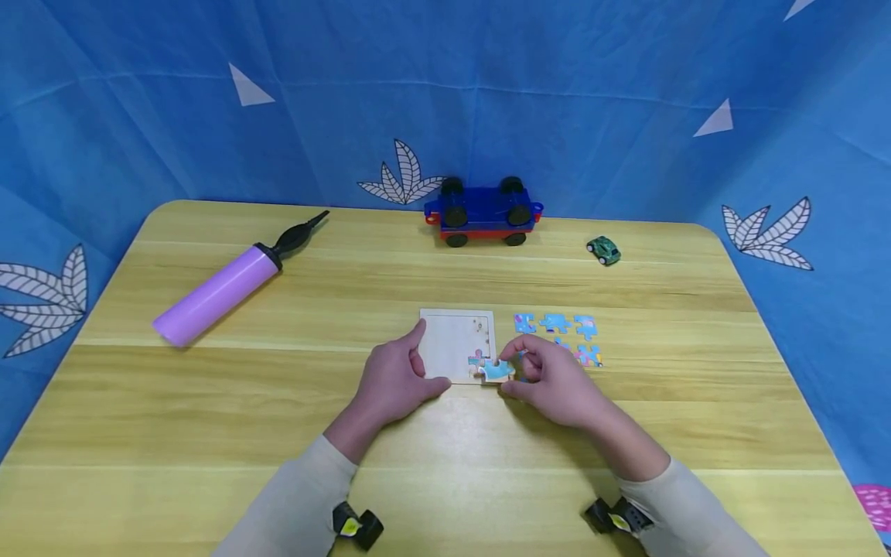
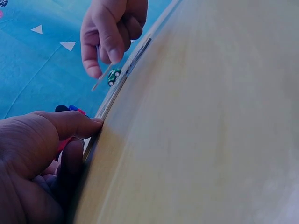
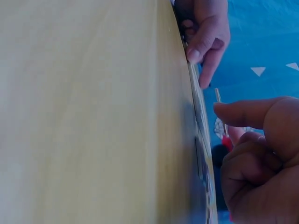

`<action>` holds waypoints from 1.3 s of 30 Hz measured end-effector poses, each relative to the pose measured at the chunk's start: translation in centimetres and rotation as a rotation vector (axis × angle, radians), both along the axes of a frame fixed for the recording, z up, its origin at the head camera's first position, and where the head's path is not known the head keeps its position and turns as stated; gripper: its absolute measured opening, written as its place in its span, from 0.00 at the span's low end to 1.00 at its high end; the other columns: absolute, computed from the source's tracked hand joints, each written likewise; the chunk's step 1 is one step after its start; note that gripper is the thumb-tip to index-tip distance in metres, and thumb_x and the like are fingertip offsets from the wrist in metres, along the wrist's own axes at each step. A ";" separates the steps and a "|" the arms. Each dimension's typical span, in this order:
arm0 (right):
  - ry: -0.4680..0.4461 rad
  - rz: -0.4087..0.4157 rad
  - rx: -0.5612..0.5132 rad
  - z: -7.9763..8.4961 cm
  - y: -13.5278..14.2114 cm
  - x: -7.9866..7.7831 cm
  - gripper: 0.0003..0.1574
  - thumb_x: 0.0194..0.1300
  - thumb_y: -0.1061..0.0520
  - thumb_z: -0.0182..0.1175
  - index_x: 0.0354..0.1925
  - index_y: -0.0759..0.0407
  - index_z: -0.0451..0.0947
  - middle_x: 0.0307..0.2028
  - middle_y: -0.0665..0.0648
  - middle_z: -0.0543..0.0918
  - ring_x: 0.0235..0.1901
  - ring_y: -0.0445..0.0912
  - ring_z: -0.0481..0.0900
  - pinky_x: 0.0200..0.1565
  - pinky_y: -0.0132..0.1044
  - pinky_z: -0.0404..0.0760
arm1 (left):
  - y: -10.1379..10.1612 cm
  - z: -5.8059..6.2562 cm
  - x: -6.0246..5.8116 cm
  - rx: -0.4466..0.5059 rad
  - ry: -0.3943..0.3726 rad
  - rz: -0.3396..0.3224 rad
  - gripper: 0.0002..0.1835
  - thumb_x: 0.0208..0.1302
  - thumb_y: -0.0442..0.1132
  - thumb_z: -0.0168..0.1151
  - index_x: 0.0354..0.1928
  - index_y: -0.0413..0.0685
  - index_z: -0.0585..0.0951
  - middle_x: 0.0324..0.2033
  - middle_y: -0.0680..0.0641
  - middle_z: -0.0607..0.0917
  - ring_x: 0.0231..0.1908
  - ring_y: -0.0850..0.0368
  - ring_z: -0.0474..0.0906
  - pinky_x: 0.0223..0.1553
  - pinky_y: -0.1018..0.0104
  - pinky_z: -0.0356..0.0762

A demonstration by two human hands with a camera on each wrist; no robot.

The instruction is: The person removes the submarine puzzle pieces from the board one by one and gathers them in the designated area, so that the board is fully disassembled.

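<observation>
A white square puzzle board [image 1: 448, 344] lies flat on the table, with a few pieces of picture at its right side and lower right corner. My left hand [image 1: 395, 379] rests at the board's lower left corner, index finger along the left edge and thumb touching the near edge. Between thumb and index finger, my right hand [image 1: 553, 379] pinches a light-blue jigsaw piece [image 1: 497, 371] over the lower right corner. In the right wrist view that piece [image 3: 218, 95] appears edge-on, raised above the board. Several loose jigsaw pieces [image 1: 554, 322] lie right of the board, some partly hidden by the right hand.
A purple hand pump [image 1: 217, 295] with a black nozzle lies at the left. At the back edge a blue and red toy wagon [image 1: 485, 210] rests with black wheels facing up. A small green toy car [image 1: 603, 251] stands back right. Blue patterned cloth [image 1: 557, 62] hangs behind the table.
</observation>
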State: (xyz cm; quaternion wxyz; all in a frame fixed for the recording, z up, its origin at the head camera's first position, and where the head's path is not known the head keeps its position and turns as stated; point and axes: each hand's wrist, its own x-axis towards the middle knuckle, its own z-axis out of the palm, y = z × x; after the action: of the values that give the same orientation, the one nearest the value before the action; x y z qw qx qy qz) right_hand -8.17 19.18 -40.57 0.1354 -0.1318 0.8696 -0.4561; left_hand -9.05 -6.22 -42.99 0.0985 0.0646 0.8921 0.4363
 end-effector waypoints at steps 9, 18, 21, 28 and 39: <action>0.003 -0.039 0.015 0.0 2.5 0.6 0.20 0.57 0.66 0.73 0.46 0.56 0.78 0.18 0.46 0.54 0.22 0.40 0.64 0.48 0.45 0.73 | 0.1 0.0 0.1 0.004 0.011 0.005 0.53 0.48 0.44 0.81 0.74 0.39 0.62 0.20 0.54 0.75 0.19 0.59 0.68 0.31 0.62 0.72; 0.004 -0.032 0.011 0.1 5.0 1.4 0.20 0.57 0.64 0.73 0.46 0.58 0.77 0.19 0.46 0.54 0.19 0.38 0.55 0.46 0.38 0.70 | 0.2 -0.1 0.1 -0.007 0.007 0.010 0.54 0.48 0.44 0.81 0.74 0.39 0.62 0.19 0.54 0.74 0.20 0.58 0.68 0.27 0.63 0.70; 0.001 -0.026 0.011 -0.1 5.9 1.7 0.20 0.58 0.64 0.73 0.47 0.59 0.77 0.19 0.46 0.54 0.19 0.38 0.54 0.47 0.37 0.71 | 0.2 0.0 0.1 -0.009 0.001 0.012 0.54 0.48 0.44 0.81 0.75 0.39 0.62 0.20 0.54 0.74 0.20 0.58 0.68 0.27 0.62 0.70; -0.020 -0.035 0.016 -0.6 7.9 1.9 0.20 0.58 0.66 0.72 0.47 0.58 0.76 0.19 0.46 0.53 0.19 0.40 0.54 0.50 0.36 0.73 | 0.2 -0.1 0.0 -0.011 -0.011 0.014 0.54 0.49 0.44 0.81 0.75 0.40 0.61 0.20 0.53 0.75 0.20 0.58 0.68 0.27 0.63 0.70; -0.035 -0.034 0.018 -0.7 8.8 2.2 0.20 0.59 0.66 0.72 0.48 0.61 0.76 0.19 0.46 0.55 0.18 0.39 0.54 0.44 0.34 0.70 | 0.2 -0.1 0.1 -0.010 -0.009 0.016 0.54 0.49 0.44 0.81 0.75 0.39 0.61 0.20 0.53 0.75 0.20 0.58 0.68 0.27 0.63 0.69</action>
State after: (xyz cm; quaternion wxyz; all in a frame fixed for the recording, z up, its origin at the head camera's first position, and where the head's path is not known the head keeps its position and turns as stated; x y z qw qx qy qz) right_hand -5.99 28.02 -41.30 0.1440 -0.1080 0.8732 -0.4529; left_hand -8.98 -6.03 -43.06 0.0993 0.0550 0.8943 0.4329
